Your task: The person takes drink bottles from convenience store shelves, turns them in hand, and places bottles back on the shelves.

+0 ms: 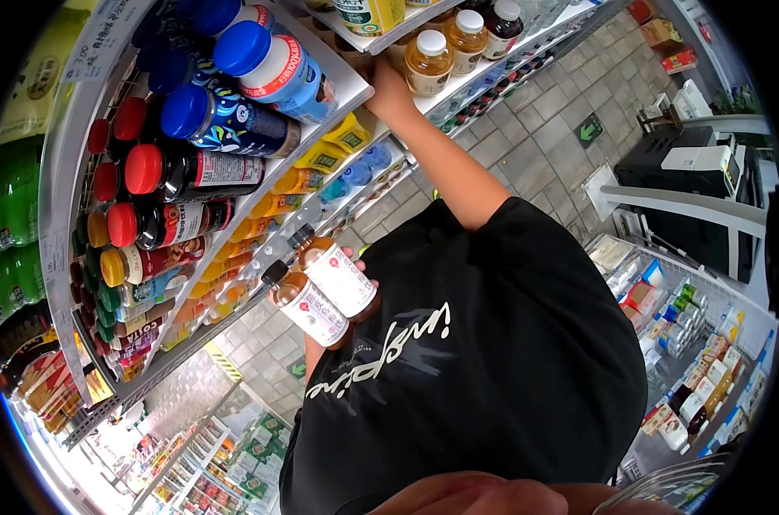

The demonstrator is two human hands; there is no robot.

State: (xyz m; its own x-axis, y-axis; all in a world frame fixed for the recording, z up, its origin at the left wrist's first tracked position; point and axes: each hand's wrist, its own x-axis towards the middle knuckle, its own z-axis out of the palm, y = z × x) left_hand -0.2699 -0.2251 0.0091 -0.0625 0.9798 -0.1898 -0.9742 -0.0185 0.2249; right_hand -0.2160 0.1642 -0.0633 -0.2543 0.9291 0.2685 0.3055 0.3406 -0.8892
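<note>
My left hand is closed around two bottles with black caps, white labels and amber contents, the upper bottle and the lower bottle. They lie side by side, tilted, in front of the black shirt on my chest. My right arm stretches up to the shelf, where my right hand reaches in at the shelf edge beside a white-capped amber jar. Its fingers are hidden behind the shelf edge, and whatever they touch is not visible.
Along the left, shelves hold blue-capped bottles, red-capped dark bottles and yellow bottles. More jars stand at the top. A wire bin of packaged goods and black equipment are at the right, beyond tiled floor.
</note>
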